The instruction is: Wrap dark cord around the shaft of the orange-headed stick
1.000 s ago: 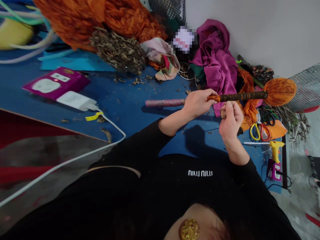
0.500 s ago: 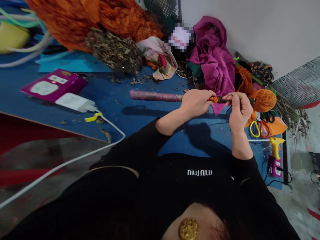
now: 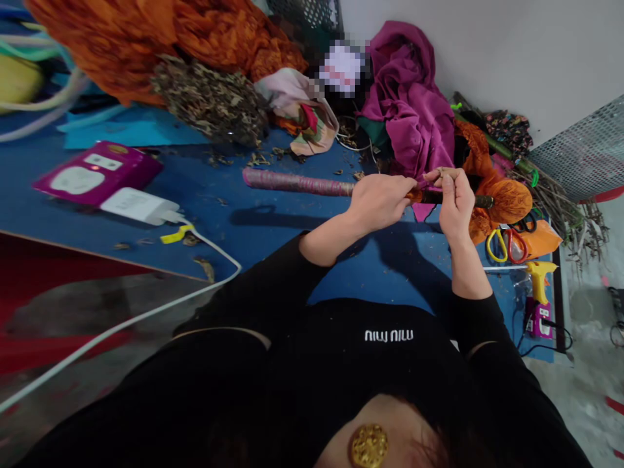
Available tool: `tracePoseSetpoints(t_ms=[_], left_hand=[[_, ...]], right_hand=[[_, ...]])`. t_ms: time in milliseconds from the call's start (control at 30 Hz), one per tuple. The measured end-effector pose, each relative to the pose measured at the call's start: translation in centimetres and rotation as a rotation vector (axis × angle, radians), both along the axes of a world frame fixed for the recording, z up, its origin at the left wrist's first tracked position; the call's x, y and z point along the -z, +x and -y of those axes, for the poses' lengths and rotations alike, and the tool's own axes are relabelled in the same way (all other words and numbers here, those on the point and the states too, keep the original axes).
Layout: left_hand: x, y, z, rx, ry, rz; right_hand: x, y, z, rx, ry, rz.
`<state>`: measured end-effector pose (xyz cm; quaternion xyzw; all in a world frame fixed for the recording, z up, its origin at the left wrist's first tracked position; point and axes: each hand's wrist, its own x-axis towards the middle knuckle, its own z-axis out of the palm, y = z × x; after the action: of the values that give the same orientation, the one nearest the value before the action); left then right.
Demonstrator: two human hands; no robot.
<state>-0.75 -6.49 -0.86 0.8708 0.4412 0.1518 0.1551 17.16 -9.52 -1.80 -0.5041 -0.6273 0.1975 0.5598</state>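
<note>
A long stick [image 3: 297, 183] lies level above the table, its left part wrapped in purple-pink material and a darker, orange-marked part farther right. My left hand [image 3: 377, 201] is closed around its middle. Just to the right, my right hand [image 3: 457, 208] is raised at the stick's dark part, thumb and fingers pinched together; whatever is between them is too small to make out. Bunched orange cloth [image 3: 511, 200] shows at the stick's right end; I cannot tell whether it is attached. Behind my hands hangs a crumpled magenta cloth [image 3: 419, 97].
Scissors [image 3: 517, 246] with coloured handles and a yellow glue gun [image 3: 539, 279] lie at the right edge. At left, a purple socket box [image 3: 97, 172] carries a white charger [image 3: 141, 205], whose cable [image 3: 146, 312] runs off the table. Dried plants [image 3: 209, 101] and orange fabric [image 3: 121, 45] are heaped behind.
My right hand has shifted left along the stick, closer to my left hand, and its fingertips have lifted, uncovering more of the dark right part. My left hand keeps its hold.
</note>
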Motion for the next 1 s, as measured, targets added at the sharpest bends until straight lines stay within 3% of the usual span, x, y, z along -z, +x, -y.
tracePoseSetpoints(t_ms=[433, 600, 733, 867, 1000], left_hand=[[0.4, 0.0, 0.3, 0.046, 0.099, -0.025], [0.8, 0.2, 0.1, 0.079, 0.122, -0.038], [1.1, -0.4, -0.3, 0.050, 0.107, 0.063], [0.6, -1.7, -1.4, -0.010, 0.066, 0.162], [-0.1, -3.1, -2.4, -0.063, 0.035, 0.187]], right_hand=[[1.2, 0.9, -0.9, 0.008, 0.003, 0.168], [1.2, 0.5, -1.0, -0.049, -0.040, 0.063], [-1.0, 1.8, -0.6, -0.101, -0.130, -0.138], [-4.4, 6.5, 0.8, -0.098, -0.339, -0.308], [-6.5, 12.2, 2.4, 0.108, -0.271, -0.394]])
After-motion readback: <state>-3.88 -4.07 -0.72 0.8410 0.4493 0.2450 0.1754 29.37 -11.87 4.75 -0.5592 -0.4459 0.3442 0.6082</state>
